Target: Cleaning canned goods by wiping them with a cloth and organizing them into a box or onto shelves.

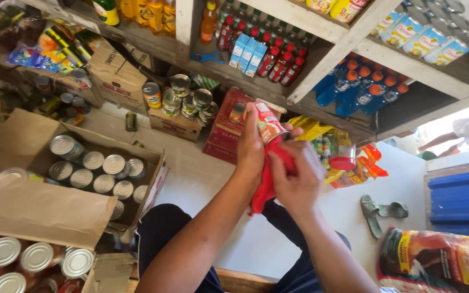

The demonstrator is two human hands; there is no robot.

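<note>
Above pale floor (202, 179), shop shelves (321, 59), hands (278, 163) rub can (268, 123).

A single head-worn camera looks steeply down from just above the person's own arms, close to the left hand (251, 149) and right hand (297, 184) at mid-frame. It faces shop shelves (321, 51) beyond the hands, an open carton of tins (96, 173) to their left, and the floor (202, 179) below
</note>
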